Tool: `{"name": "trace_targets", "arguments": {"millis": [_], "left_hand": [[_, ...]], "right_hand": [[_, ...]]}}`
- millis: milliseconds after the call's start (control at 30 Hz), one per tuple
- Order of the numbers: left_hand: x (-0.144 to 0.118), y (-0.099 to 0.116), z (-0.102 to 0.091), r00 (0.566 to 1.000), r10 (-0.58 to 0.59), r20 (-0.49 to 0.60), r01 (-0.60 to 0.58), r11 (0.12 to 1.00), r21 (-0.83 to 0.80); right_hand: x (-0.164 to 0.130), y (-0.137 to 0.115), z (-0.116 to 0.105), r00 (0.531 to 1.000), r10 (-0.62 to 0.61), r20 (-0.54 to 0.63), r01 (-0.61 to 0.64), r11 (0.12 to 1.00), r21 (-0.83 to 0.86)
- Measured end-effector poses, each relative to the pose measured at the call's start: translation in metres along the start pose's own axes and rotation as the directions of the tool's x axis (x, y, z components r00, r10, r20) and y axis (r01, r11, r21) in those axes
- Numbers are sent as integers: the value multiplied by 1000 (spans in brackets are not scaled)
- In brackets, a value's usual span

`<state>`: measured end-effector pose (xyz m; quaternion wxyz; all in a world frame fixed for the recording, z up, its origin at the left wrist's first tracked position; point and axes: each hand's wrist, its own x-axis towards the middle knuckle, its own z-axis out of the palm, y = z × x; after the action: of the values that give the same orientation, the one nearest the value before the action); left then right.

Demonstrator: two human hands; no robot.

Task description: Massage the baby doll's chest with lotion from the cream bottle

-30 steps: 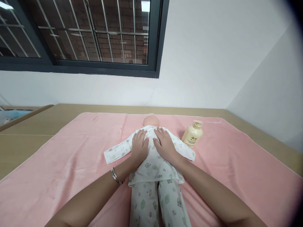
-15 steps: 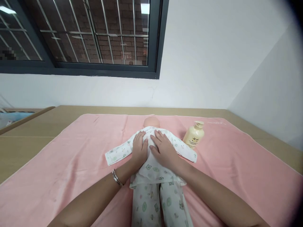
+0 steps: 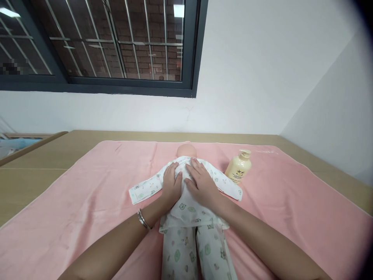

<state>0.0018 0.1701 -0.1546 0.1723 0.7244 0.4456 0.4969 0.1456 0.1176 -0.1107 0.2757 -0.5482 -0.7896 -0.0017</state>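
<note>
A baby doll (image 3: 187,151) lies on a pink sheet, its bare head at the far end and its sleeves spread to both sides. It wears a white top (image 3: 190,210) and white trousers (image 3: 180,252), both printed with small green figures. My left hand (image 3: 171,184) rests flat on the left of the doll's upper body, fingers stretched out. On the right of the upper body lies my right hand (image 3: 202,184), palm down with its fingers spread. A cream pump bottle (image 3: 239,167) stands tilted by the doll's right-hand sleeve.
The pink sheet (image 3: 87,186) covers most of a wooden surface (image 3: 37,175). Behind it rise a white wall (image 3: 241,77) and a dark-framed window (image 3: 128,87) with metal bars. At the far left, pale blue material (image 3: 19,144) shows past a wooden edge.
My right hand's fingers have slid very slightly toward the doll's head. The left hand, the doll and the bottle look practically unmoved.
</note>
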Motion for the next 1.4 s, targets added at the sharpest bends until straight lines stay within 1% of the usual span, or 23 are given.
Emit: {"name": "trace_targets", "arguments": {"millis": [67,233,367,467,567,667,733,833,900,967,1033,1067,1100,1133,1167,1200,1233,1267,1300,1333,1400], "left_hand": [[0,0,0,1000,-3,4,3,1000,5],[1,-2,0,1000,2,6,-2,1000,9],[1,-4,-1,1000,8,9,-8,1000,9],[2,-3,-2,1000,14,24,-14,1000,20],[4,0,-4,999,23,27,-24,999,44],[5,3,-5,999,37,27,-39,997,62],[5,4,-5,999,36,26,-38,997,72],[8,7,-8,999,21,37,-25,994,106],[13,13,-12,997,-25,79,12,987,161],[21,25,-15,987,-103,126,72,971,229],[29,44,-15,980,-142,139,103,961,257],[33,56,-13,981,-131,140,96,968,233],[36,70,-8,984,-100,149,74,982,173],[39,84,-2,982,-73,174,62,996,72],[43,97,6,974,-64,216,79,995,-61],[46,111,15,959,-73,275,133,969,-208],[50,123,25,934,-106,342,229,910,-346],[55,133,36,897,-145,418,343,826,-448],[60,142,46,846,-184,500,461,724,-513],[66,150,55,781,-210,588,570,625,-533],[78,160,70,659,-234,715,725,448,-522]], "right_hand": [[-1,0,3,1000,-13,-15,13,1000,-12],[0,-1,11,999,-14,50,18,998,-63],[1,-5,3,994,3,109,8,995,-99],[-4,-6,-13,981,3,196,19,994,-110],[-13,-2,-34,955,-55,290,89,991,-104],[-22,6,-61,925,-130,357,159,986,-54],[-26,11,-82,914,-137,381,153,988,-11],[-29,20,-118,926,-81,369,81,997,16],[-32,31,-141,949,-5,316,6,1000,-4],[-36,46,-159,964,102,246,-94,995,-44],[-39,65,-173,961,213,178,-202,976,-79],[-41,74,-178,954,264,143,-254,963,-90],[-42,82,-181,944,311,113,-301,949,-97],[-42,88,-183,931,354,88,-345,933,-102],[-42,94,-185,918,390,76,-381,918,-106],[-41,97,-185,905,419,77,-411,905,-109],[-39,99,-185,894,440,88,-430,896,-111],[-37,100,-185,886,451,109,-439,891,-114],[-34,100,-184,882,453,129,-440,890,-120],[-32,100,-183,882,449,143,-434,892,-127],[-27,98,-181,884,435,171,-415,899,-142]]}}
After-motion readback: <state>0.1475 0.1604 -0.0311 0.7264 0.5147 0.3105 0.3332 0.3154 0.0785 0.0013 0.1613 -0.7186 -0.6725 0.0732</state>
